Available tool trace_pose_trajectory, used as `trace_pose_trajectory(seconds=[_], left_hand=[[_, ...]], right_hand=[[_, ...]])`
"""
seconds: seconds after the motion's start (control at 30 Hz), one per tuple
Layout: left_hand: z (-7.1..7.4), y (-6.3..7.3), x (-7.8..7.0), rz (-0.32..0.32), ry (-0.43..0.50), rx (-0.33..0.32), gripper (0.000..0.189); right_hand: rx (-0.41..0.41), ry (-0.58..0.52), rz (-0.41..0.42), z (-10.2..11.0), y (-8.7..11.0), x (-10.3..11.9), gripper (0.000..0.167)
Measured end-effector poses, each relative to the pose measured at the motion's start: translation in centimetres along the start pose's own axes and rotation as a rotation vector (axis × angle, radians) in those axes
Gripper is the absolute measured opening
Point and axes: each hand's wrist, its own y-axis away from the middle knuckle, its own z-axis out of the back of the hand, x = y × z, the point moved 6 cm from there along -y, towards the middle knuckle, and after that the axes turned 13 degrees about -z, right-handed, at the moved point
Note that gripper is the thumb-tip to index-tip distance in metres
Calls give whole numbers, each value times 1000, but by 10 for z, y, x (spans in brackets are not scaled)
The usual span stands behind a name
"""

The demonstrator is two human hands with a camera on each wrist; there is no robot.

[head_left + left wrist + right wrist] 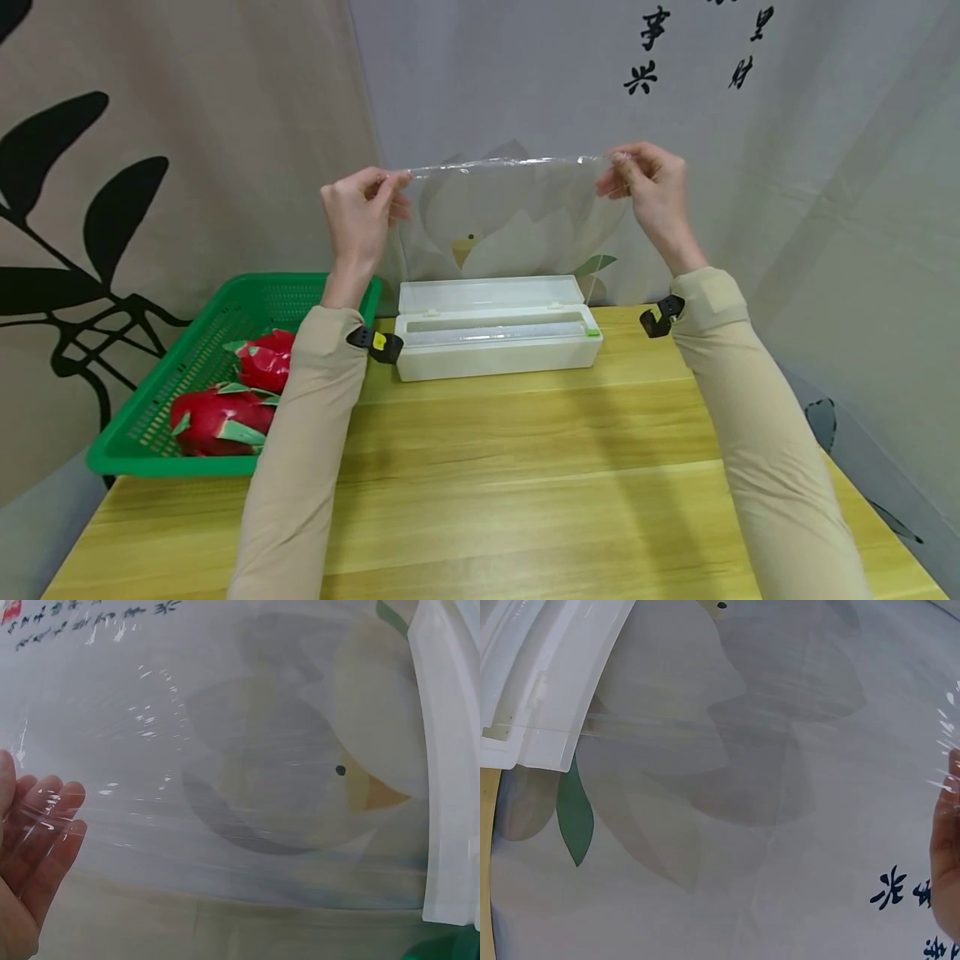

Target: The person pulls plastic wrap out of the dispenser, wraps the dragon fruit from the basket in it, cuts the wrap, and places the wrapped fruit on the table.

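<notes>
A clear sheet of plastic wrap [517, 212] is stretched upright above a white wrap box [495, 358], whose lid [491, 293] stands raised at the back. Inside the box lies the wrap roll [498, 333]. My left hand [360, 212] pinches the sheet's upper left corner between thumb and fingers. At the upper right corner, my right hand [652, 183] pinches the film the same way. In the left wrist view the film [150, 735] lies over the fingers [56, 855] with shiny creases. Only an edge of the right hand [946, 855] shows in the right wrist view.
On the left of the wooden table [525, 475] stands a green plastic basket [172, 467] holding red dragon fruits [217, 421], partly hidden by the left sleeve. A printed curtain [510, 75] hangs close behind the box. A small green piece [592, 332] sits at the box's right end.
</notes>
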Motion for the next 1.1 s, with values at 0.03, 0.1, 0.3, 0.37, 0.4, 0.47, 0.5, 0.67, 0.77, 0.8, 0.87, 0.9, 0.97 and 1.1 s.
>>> trace_pose_trajectory(seconds=[0.03,0.1,0.3,0.37,0.4,0.47,0.5,0.67,0.77,0.8,0.87,0.9,0.97,1.1], left_hand=[[0,0,-1,-6,3,-3,35],[1,-2,-3,-14,11,-9,34],[2,-5,-6,-20,24,-15,33],[3,-6,-7,-31,18,-17,33],[3,-7,-8,-38,17,-18,33],[4,-8,-9,-47,11,-17,33],[4,-8,-10,-50,7,-16,33],[4,-11,-11,-34,7,-15,34],[5,-13,-12,-27,6,-17,34],[5,-14,-13,-27,5,-16,34],[6,-15,-13,-25,6,-18,34],[6,-16,-14,-24,7,-19,34],[6,-17,-15,-20,10,-23,33],[8,-19,-17,-15,16,-30,33]], right_hand=[[-1,2,2,0,0,1,15],[0,1,-1,1,-1,2,15],[2,-18,-3,3,-2,5,15],[2,-25,3,4,-2,6,15],[3,-29,6,4,-2,7,15],[2,-35,11,5,-3,8,15],[1,-36,14,5,-3,9,15],[-2,-40,16,6,-3,12,14],[-3,-43,21,7,-3,14,14],[-4,-43,24,7,-3,15,14],[-5,-41,31,8,-3,17,14],[-6,-39,34,8,-3,18,14],[-8,-33,39,8,-3,19,14],[-17,-23,39,9,-4,21,14]])
